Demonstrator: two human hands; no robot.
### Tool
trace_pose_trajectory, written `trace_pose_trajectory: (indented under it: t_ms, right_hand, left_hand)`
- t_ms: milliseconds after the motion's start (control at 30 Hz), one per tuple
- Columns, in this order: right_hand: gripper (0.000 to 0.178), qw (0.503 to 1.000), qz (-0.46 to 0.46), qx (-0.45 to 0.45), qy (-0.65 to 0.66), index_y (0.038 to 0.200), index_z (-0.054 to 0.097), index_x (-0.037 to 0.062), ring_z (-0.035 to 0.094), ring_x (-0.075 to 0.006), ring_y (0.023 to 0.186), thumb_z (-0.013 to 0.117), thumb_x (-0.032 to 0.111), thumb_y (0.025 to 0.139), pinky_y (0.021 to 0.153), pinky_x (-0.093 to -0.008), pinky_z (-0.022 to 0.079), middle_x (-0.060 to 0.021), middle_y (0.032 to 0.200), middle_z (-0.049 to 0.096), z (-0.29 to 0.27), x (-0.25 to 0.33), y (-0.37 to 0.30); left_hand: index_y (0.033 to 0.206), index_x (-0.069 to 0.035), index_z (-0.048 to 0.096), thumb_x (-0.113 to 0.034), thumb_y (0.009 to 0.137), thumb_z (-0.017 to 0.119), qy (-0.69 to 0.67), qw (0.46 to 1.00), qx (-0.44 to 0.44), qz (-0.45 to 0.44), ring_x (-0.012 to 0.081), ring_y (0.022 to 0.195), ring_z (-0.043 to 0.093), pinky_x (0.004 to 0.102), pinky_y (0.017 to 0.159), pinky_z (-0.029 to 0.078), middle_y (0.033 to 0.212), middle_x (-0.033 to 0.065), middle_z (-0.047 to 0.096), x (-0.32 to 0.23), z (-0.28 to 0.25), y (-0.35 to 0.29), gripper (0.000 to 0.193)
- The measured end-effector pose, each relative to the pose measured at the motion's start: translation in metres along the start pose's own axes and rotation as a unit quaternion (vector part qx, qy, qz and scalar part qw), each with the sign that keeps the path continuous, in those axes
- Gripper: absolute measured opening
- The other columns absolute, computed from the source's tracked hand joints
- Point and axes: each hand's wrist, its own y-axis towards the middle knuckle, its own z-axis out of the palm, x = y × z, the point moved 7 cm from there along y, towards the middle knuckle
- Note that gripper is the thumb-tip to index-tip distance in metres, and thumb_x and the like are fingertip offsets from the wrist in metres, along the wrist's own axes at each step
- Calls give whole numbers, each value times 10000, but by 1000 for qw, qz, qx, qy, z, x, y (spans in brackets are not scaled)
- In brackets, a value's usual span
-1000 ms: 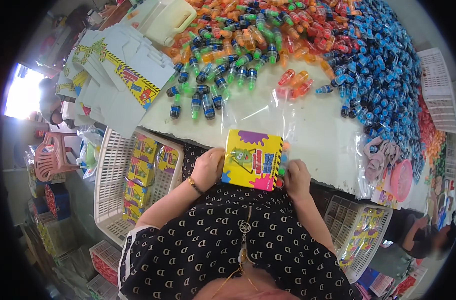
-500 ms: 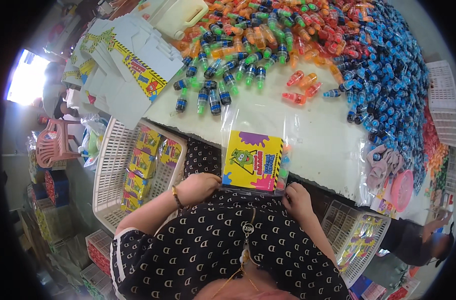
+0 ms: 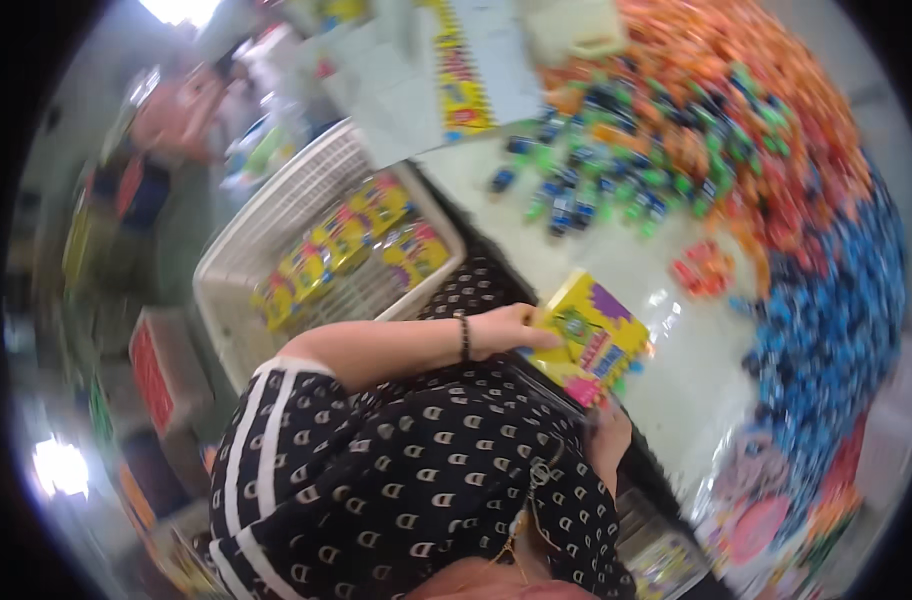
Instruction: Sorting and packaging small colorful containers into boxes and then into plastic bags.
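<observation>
A flat clear plastic bag with a yellow printed card [image 3: 598,340] in it lies tilted at the table's near edge; purple and pink splashes and a green cartoon figure mark the card. Small coloured pieces show beside the card. My left hand [image 3: 511,331] pinches the bag's left edge, thumb on top. At the bag's lower corner my right hand [image 3: 608,437] is closed on it, though motion blurs the fingertips. Left of my left forearm stands a white plastic basket [image 3: 276,205] with several yellow packs [image 3: 344,238] inside.
Small blue-and-green bottles [image 3: 606,165] are heaped on the white table [image 3: 666,400], with orange and red ones [image 3: 766,150] behind and blue ones [image 3: 826,310] to the right. Printed cards [image 3: 461,90] lie at the far left. A pink round container [image 3: 758,528] stands at right.
My view has swung to the left, so the basket sits nearer the middle. My left hand has come onto the bag's side, and the bag now lies tilted.
</observation>
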Motion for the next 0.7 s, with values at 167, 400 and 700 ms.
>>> trace_pose_trajectory:
  t_ms: [167,400,700]
  right_hand:
    - [268,995,-96,21,14,993,607,51,560,-382,857,667,59,732,757,-455,449,-156,885,606,12,-1,3]
    - [234,974,-215,34,63,1029,642,76,571,-307,919,673,66,797,893,-427,411,-100,954,636,2,46,31]
    - [155,969,-236,19,70,986,643,95,602,-227,843,643,53,836,947,-452,386,-44,881,640,18,69,41]
  left_hand:
    - [1147,48,566,-274,828,722,-102,992,-65,34,144,959,612,272,868,482,1063,85,648,28,-36,-24,479]
    - [1385,6,387,-300,907,593,-305,901,-232,202,310,1212,529,448,1062,400,1336,183,521,20,-136,-177,603]
    - [1108,-102,579,-458,888,589,-399,745,-524,106,225,913,666,469,790,522,1012,35,675,172,-329,-242,418]
